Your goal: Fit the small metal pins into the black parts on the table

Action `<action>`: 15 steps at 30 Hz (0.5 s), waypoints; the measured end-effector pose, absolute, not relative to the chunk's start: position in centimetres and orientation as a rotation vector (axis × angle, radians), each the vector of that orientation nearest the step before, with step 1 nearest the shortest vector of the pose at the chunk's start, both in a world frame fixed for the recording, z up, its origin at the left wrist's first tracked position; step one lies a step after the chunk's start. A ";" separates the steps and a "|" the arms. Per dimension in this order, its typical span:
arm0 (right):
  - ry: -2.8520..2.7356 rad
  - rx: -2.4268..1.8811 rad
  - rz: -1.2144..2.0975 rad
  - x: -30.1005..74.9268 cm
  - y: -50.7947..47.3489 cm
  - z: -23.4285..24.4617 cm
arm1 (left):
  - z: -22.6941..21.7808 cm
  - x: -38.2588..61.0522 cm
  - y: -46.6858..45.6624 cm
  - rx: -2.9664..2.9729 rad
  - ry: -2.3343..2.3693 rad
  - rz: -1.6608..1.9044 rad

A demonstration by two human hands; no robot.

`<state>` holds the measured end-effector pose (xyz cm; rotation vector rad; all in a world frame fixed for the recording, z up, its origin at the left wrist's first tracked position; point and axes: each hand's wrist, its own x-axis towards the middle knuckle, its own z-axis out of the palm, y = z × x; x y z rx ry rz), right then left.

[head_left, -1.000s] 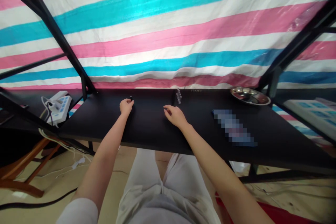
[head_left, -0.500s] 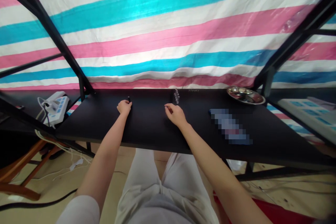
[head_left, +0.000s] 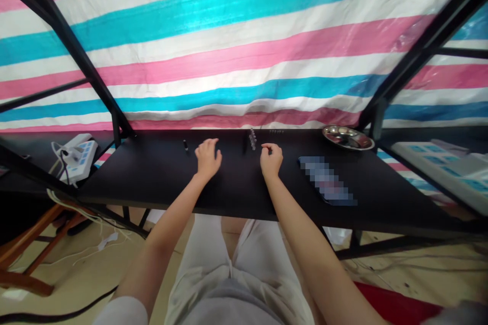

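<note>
My left hand [head_left: 208, 157] is over the black table [head_left: 229, 188], fingers apart and nothing in them. To its left stands a small dark piece with a pale lower end [head_left: 185, 145], apart from the hand. My right hand [head_left: 271, 161] is closed, its thumb and fingers curled toward each other; whatever they hold, if anything, is too small to make out. Just left of it is a row of small clear, shiny pieces [head_left: 252, 139], beside a thin dark strip [head_left: 245, 141]. Further back lies a line of tiny pieces [head_left: 276, 131].
A shiny round metal dish with compartments [head_left: 348, 138] stands at the back right. A blurred-out blue flat item [head_left: 326, 180] lies right of my right hand. White power strips [head_left: 82, 157] are at the left. Black frame posts [head_left: 375, 104] rise at both sides before a striped sheet [head_left: 229, 56].
My left hand has let go of the small dark piece, opened and moved right. My right hand has moved right, past the row of clear pieces. The view has shifted slightly.
</note>
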<state>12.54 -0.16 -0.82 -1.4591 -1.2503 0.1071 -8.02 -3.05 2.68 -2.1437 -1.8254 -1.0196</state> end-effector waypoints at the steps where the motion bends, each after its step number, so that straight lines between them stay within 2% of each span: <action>1: -1.251 -1.463 0.129 12.6 -0.1 -1.0 | 2.4 -6.9 -2.9 -2.277 -1.739 -0.918; 6: -1.295 -1.501 0.179 12.7 0.3 -1.7 | 1.0 -2.9 -1.2 -2.504 -1.641 -0.584; 15: -1.288 -1.631 0.202 12.9 1.4 -2.9 | 1.0 -1.3 0.9 -2.491 -1.502 -0.459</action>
